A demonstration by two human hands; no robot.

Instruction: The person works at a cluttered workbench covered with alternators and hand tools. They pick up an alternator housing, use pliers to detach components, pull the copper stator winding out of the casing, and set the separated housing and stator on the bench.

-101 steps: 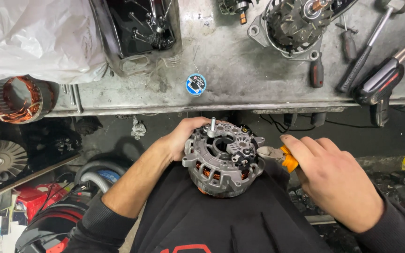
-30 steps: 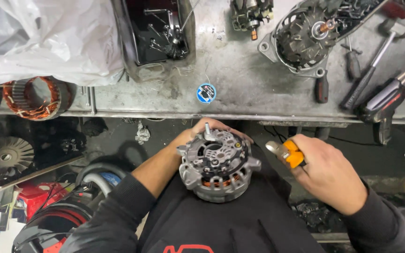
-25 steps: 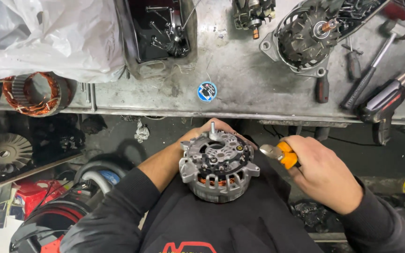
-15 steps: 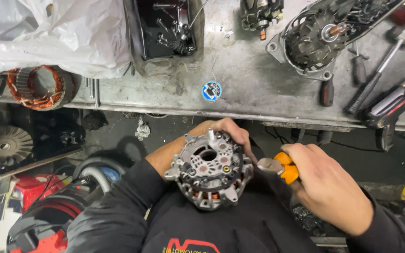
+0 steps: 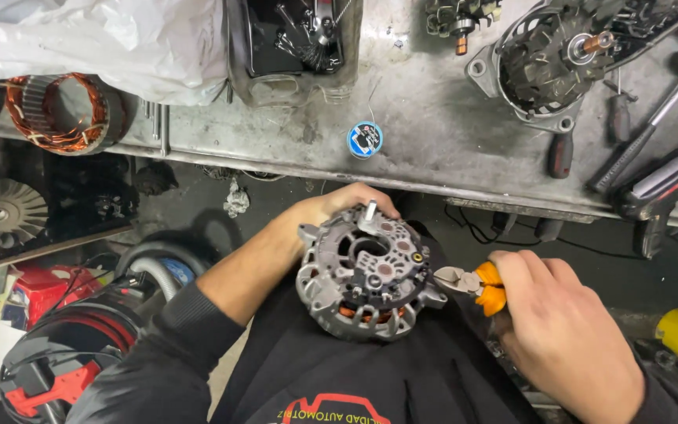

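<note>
A grey alternator housing (image 5: 366,271) with copper windings showing at its lower edge rests on my lap against my dark shirt. My left hand (image 5: 331,210) grips its far rim and steadies it. My right hand (image 5: 563,330) is closed around orange-handled pliers (image 5: 472,284). The plier jaws point left and touch the right side of the housing.
A grimy metal bench (image 5: 433,133) runs across the top with a small blue spool (image 5: 365,140), an open alternator shell (image 5: 547,67), screwdrivers (image 5: 563,153), a hammer (image 5: 653,126) and a black parts tray (image 5: 296,43). A copper stator ring (image 5: 56,114) and white plastic sheet (image 5: 96,39) lie left.
The alternator has been turned and tilted slightly on my lap, and the plier tips have come in against its right side. The view has shifted a little.
</note>
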